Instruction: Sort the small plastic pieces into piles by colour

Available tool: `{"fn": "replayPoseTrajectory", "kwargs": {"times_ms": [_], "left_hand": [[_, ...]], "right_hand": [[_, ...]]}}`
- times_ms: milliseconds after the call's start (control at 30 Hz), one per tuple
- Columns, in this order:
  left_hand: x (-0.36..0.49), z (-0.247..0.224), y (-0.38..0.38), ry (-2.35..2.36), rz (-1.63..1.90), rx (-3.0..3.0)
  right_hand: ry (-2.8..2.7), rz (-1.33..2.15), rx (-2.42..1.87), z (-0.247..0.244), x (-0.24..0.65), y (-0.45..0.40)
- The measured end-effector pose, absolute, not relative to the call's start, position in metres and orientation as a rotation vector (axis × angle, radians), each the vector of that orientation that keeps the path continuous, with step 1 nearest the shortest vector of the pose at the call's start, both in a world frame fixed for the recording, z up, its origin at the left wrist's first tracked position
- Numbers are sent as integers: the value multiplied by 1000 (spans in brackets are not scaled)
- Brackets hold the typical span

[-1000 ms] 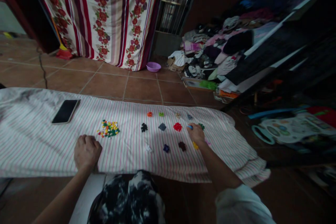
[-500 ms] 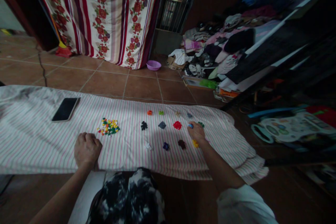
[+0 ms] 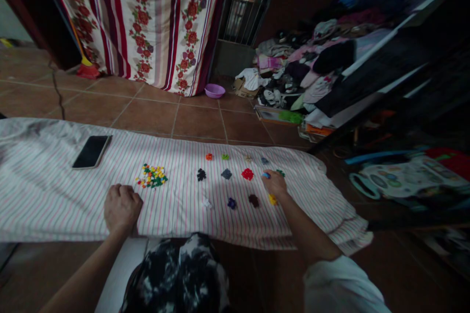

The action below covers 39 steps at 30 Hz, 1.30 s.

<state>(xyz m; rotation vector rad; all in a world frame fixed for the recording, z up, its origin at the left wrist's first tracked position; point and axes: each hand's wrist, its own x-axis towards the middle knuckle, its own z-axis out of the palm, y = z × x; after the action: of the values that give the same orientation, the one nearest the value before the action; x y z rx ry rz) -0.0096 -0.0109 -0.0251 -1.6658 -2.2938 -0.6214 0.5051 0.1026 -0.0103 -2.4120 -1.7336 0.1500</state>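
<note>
My left hand [image 3: 122,208] rests on the striped cloth with its fingers curled under. A mixed heap of small coloured pieces [image 3: 151,176], mostly yellow, green, orange and white, lies just beyond it. My right hand [image 3: 275,183] is over the right part of the cloth, its fingertips pinched at small blue pieces [image 3: 266,175]. Green pieces [image 3: 280,173] lie partly hidden behind that hand. Red pieces [image 3: 247,174] are to its left, yellow pieces [image 3: 272,199] by the wrist. Brown pieces [image 3: 253,200] and dark blue pieces [image 3: 231,203] sit nearer me.
More single-colour piles are black [image 3: 201,174], grey [image 3: 226,174], white [image 3: 207,202], orange [image 3: 209,156] and lime green [image 3: 225,156]. A phone [image 3: 91,151] lies on the striped cloth [image 3: 183,215] at left. Beyond are a purple basin [image 3: 214,91] and heaped clothes [image 3: 293,68].
Almost nothing differs. Both hands stay in place, the right one still at the blue pieces; the whole view has shifted very slightly.
</note>
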Motion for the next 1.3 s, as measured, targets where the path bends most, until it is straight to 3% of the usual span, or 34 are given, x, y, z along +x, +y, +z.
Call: {"fn": "replayPoseTrajectory", "kwargs": {"times_ms": [400,667,1000,1300], "left_hand": [[-10,-28,-12,-2300,-637,-1671],[-10,-27,-11,-2317,-630,-1655],[-10,-27,-11,-2288,-660,-1652],[-9,-29,-11,-2292,-663,-1622]], "right_hand": [[-1655,211,-2383,-1,507,97],[-1557,47,-2260,18,490,90],[-1853,275,-1653,27,367,88],[-2168,632,-1092,-12,234,77]]}}
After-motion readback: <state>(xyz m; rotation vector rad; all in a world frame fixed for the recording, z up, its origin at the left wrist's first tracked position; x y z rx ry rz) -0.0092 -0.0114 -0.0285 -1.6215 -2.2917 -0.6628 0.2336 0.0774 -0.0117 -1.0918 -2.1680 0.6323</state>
